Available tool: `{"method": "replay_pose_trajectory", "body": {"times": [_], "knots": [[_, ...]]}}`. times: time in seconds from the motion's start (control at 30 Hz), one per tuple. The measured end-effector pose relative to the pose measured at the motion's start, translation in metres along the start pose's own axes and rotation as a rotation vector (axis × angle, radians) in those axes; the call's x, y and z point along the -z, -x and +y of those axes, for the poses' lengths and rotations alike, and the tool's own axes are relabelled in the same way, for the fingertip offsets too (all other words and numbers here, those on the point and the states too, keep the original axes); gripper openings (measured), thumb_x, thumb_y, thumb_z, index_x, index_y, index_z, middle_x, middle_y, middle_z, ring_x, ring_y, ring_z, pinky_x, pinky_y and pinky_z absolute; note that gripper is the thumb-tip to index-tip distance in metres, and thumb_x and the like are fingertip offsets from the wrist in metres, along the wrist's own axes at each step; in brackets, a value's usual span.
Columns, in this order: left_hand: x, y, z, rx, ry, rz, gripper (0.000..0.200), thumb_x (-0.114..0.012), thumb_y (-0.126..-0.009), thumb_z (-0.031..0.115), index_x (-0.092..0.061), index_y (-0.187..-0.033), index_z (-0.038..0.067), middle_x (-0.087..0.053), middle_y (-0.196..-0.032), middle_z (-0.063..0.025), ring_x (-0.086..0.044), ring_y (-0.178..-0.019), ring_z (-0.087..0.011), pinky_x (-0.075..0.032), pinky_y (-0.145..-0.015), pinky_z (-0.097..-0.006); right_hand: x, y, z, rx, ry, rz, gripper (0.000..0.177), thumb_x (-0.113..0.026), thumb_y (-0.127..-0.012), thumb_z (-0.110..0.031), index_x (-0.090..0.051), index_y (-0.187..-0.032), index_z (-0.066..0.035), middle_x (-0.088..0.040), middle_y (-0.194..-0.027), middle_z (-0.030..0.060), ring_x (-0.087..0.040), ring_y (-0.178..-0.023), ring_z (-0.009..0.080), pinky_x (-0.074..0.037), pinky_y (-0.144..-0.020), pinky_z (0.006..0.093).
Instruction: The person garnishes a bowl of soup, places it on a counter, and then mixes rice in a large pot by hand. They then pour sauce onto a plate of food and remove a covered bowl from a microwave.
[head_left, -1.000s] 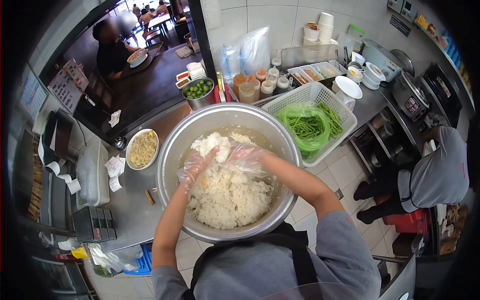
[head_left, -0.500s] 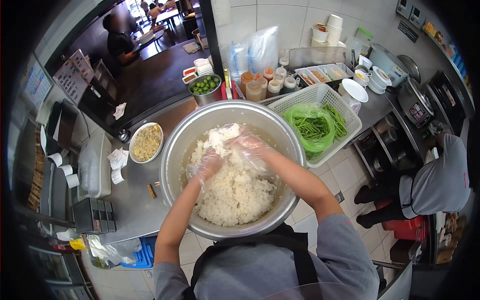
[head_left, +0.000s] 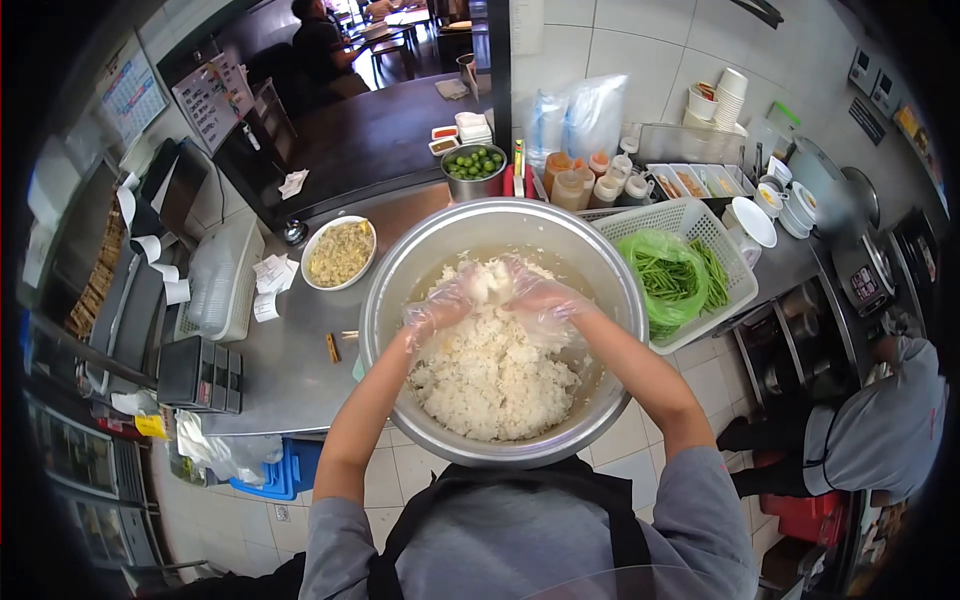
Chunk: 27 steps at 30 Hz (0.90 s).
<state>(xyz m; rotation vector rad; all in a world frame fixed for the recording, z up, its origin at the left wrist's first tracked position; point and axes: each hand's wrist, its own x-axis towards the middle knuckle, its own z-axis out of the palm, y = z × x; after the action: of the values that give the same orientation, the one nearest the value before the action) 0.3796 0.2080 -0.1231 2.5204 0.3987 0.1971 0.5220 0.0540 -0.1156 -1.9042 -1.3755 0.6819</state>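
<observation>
A large round metal basin (head_left: 398, 420) stands in front of me with a mound of white rice (head_left: 495, 385) in it. Both hands are inside the basin in clear plastic gloves. My left hand (head_left: 440, 308) and my right hand (head_left: 540, 292) face each other near the upper middle of the basin, fingers curled around a clump of rice (head_left: 490, 284) between them. Loose rice lies behind and below the hands. The gloves and the rice partly hide the fingertips.
Left of the basin is a white bowl of mixed food (head_left: 341, 253). A pot of green limes (head_left: 474, 172) and sauce bottles (head_left: 569, 188) stand behind. At the right are a basket (head_left: 742, 283) with green beans (head_left: 685, 278) and a co-worker in grey (head_left: 880, 420).
The view has shifted left, so the surroundings appear further right. My hands have come closer together around the rice clump, lower against the mound.
</observation>
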Motion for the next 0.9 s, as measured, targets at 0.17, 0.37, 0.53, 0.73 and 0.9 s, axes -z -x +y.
{"method": "replay_pose_trajectory", "body": {"times": [0.17,0.37,0.53,0.73,0.9], "knots": [[-0.016,0.002,-0.004,0.081,0.403,-0.009,0.052,-0.054,-0.085,0.025,-0.034,-0.127,0.003,-0.057,-0.099,-0.0178,-0.057,-0.097,-0.0194,-0.046,-0.077,-0.0375,0.002,0.011,-0.032,-0.016,-0.039,0.056,0.051,-0.056,-0.08,-0.029,-0.045,-0.121,-0.001,-0.035,-0.132,0.0188,-0.033,-0.123,0.0302,-0.026,-0.101,0.0332],[0.001,0.01,0.033,-0.199,-0.105,0.344,0.049,-0.05,-0.085,0.04,-0.049,-0.113,0.0,-0.061,-0.088,-0.0158,-0.06,-0.079,-0.0247,-0.046,-0.072,-0.0393,-0.026,0.016,-0.02,0.019,0.067,0.207,0.047,-0.052,-0.08,-0.031,-0.05,-0.111,0.004,-0.052,-0.109,0.0236,-0.049,-0.102,0.0342,-0.038,-0.088,0.038],[0.056,0.021,0.051,0.036,-0.299,-0.203,0.051,-0.05,-0.082,0.048,-0.052,-0.107,0.003,-0.062,-0.087,-0.0171,-0.061,-0.084,-0.0269,-0.047,-0.072,-0.0386,0.018,0.035,-0.043,-0.026,0.09,-0.149,0.054,-0.055,-0.08,-0.036,-0.046,-0.118,0.002,-0.053,-0.111,0.0197,-0.05,-0.103,0.0328,-0.041,-0.087,0.0362],[0.068,0.039,0.044,0.474,-0.106,-0.654,0.078,-0.058,-0.072,0.051,-0.032,-0.126,0.001,-0.053,-0.105,-0.0221,-0.053,-0.097,-0.0284,-0.044,-0.08,-0.0381,0.035,0.043,-0.015,-0.017,0.45,-0.492,0.055,-0.05,-0.083,-0.043,-0.036,-0.13,-0.018,-0.042,-0.125,0.0209,-0.042,-0.116,0.0299,-0.031,-0.1,0.0356],[-0.063,0.012,-0.085,-0.017,0.188,-0.162,0.088,-0.06,-0.07,0.044,-0.015,-0.134,0.003,-0.038,-0.122,-0.0193,-0.045,-0.11,-0.0222,-0.039,-0.09,-0.0358,-0.004,0.035,0.015,0.017,0.222,-0.383,0.045,-0.038,-0.089,-0.039,-0.034,-0.132,-0.025,-0.034,-0.134,0.0168,-0.034,-0.123,0.0276,-0.016,-0.107,0.037]]}}
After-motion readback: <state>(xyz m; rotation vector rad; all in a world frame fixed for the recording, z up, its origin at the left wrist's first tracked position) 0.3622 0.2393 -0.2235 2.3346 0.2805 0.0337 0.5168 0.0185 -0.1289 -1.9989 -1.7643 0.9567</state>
